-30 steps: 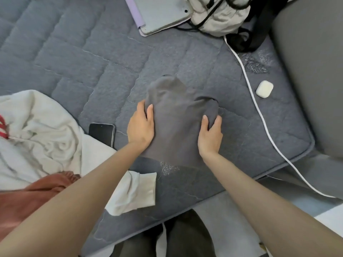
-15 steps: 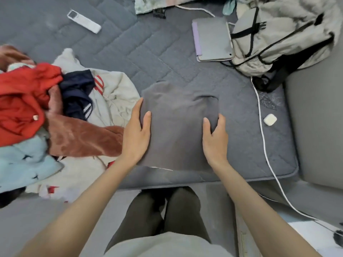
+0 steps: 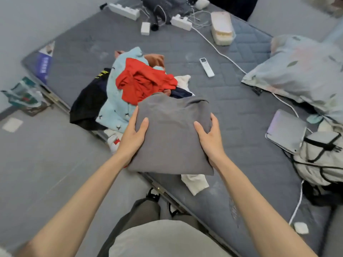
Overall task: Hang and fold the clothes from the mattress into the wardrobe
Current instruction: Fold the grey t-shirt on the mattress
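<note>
Okay, folded grey top (image 3: 172,134) in my grip, ready for wardrobe.
L hand (image 3: 132,139) & R hand (image 3: 210,140) clamp its sides; unsorted pile (image 3: 141,84) just beyond grip; next, carry it level.

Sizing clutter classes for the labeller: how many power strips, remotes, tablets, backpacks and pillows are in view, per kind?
Power strips: 2
Remote: 1
Tablet: 1
Backpack: 1
Pillow: 1
Total: 6
</note>
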{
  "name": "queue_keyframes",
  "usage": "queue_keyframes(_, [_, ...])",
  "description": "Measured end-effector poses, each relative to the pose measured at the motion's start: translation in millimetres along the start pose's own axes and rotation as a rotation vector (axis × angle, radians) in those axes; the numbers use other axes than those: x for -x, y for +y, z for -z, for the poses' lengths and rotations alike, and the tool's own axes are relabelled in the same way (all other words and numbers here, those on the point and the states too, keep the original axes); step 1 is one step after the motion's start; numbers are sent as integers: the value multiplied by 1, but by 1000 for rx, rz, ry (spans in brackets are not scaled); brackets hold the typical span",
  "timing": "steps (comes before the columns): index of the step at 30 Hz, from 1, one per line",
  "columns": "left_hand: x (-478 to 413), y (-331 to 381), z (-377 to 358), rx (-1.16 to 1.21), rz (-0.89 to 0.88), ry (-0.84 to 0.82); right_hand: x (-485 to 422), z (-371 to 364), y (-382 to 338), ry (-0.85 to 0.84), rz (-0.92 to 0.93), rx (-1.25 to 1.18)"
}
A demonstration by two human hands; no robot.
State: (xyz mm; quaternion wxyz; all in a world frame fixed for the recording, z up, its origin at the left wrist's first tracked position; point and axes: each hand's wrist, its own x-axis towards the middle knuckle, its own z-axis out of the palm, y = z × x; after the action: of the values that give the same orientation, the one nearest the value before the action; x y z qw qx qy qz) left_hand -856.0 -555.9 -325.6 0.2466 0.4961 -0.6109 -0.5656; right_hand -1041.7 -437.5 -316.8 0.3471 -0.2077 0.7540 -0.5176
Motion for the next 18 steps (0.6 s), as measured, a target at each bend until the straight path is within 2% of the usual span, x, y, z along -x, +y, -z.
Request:
queue_keyframes(3, [28, 6, 36, 161, 72, 163, 5, -26, -26, -197, 98, 25])
queue_keyframes(10, [143, 12, 102, 393, 108, 550, 58, -88, -74, -602, 288, 95])
queue_keyframes(18, [291, 17, 192, 639, 52, 910, 168, -190, -118, -1072, 339, 88])
